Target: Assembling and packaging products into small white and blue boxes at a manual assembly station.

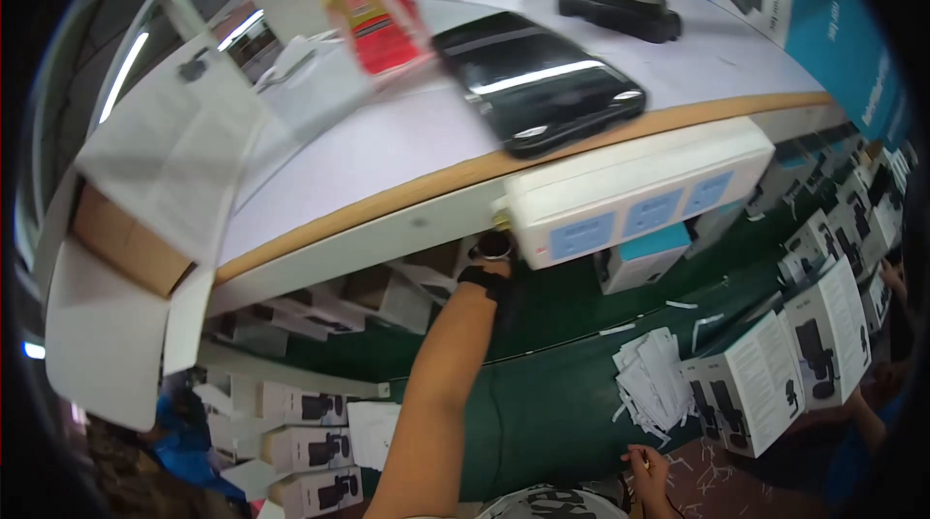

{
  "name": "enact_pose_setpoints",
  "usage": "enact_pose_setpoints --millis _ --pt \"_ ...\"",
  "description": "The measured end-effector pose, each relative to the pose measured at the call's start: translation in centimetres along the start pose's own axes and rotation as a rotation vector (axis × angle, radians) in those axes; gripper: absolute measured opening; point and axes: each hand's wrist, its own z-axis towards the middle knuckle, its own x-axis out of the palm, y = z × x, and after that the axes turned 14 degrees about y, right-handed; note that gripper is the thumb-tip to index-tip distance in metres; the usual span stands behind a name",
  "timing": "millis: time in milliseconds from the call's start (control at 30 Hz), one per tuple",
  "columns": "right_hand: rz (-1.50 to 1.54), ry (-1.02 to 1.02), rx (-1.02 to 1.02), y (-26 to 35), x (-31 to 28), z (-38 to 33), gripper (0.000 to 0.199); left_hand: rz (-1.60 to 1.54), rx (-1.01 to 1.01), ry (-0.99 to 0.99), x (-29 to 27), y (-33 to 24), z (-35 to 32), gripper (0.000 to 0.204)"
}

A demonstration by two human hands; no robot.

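Note:
My left hand (492,250) is raised to the underside of the shelf edge, beside the white power strip (639,199). A black band (487,282) circles its wrist. Its fingers are dark and mostly hidden, so whether they hold anything cannot be made out. Low on the right, my right hand (647,472) has its fingers curled in, perhaps round something too small to name. A pile of white paper slips (651,378) lies on the green table (542,403) just beyond it.
On the white shelf (368,156) lie a glossy black device (538,78), a black clip-like part (620,10) and a red-yellow packet (373,10). An open white carton (136,277) stands left. Printed boxes (756,393) fill the right; co-workers' hands (862,417) are beside them.

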Motion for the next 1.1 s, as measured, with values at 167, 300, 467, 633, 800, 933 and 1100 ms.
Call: enact_pose_setpoints --millis 167,300,467,633,800,933,1100 --pt "-0.077 0.122 0.019 3.0 1.7 2.5 0.021 0.151 -0.371 0.075 -2.2 8.6 -10.5 0.034" --pt "-0.228 0.141 -0.419 6.0 4.5 5.2 0.024 0.182 -0.099 -0.052 -10.3 -1.5 -23.5 0.017" --pt "-0.268 0.039 -0.565 11.4 9.2 6.0 0.044 0.131 0.341 -0.168 -6.8 -9.6 -39.2 0.012" --pt "-0.113 0.009 -0.493 6.8 9.9 4.6 0.051 -0.220 0.389 -0.595 -5.9 -12.1 -47.6 0.008" --pt "0.076 0.158 -0.257 6.3 9.2 3.6 0.049 -0.411 -0.530 -0.447 4.4 -3.9 -52.6 0.028" --pt "0.034 0.131 -0.251 6.6 10.9 1.6 0.046 -0.228 -1.097 -0.157 14.1 2.6 -54.7 0.051" --pt "0.055 0.133 -0.282 3.9 11.1 0.3 0.041 -0.329 -0.999 -0.062 16.8 5.4 -56.3 0.055"
